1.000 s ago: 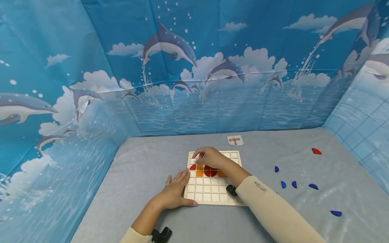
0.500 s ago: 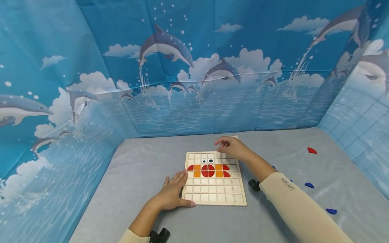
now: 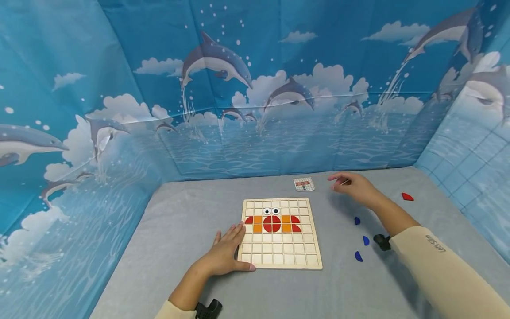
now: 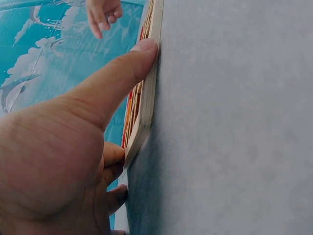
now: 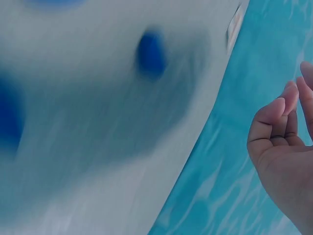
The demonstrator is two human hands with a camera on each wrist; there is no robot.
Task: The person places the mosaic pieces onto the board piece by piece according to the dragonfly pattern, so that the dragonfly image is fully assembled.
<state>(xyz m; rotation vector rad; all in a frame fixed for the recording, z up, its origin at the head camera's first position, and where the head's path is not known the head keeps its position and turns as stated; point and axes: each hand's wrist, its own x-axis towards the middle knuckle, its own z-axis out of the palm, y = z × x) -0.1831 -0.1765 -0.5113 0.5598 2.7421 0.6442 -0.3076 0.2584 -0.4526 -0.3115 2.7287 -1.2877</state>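
Observation:
A square wooden grid board (image 3: 279,248) lies on the grey cloth. Across its upper part are red quarter-circle pieces (image 3: 272,223), orange square pieces (image 3: 257,223) and two white eye pieces (image 3: 272,212). My left hand (image 3: 225,252) rests along the board's left edge, fingers spread and thumb (image 4: 132,61) at the near edge. To the right of the board, my right hand (image 3: 354,188) hangs above the cloth with loosely bent fingers. Nothing shows between them in the right wrist view. Beneath that arm lie blue half-round pieces (image 3: 366,240).
Behind the board lies a small picture card (image 3: 304,184) with a gridded design. A red quarter-circle piece (image 3: 407,196) sits far right. Blue dolphin-print sheets (image 3: 247,110) stand around the back and sides of the grey cloth (image 3: 191,208).
My right hand has left the board and moved right, past the card. The eye pieces, covered by it at first, now show on the grid. My left hand stays at the board's edge.

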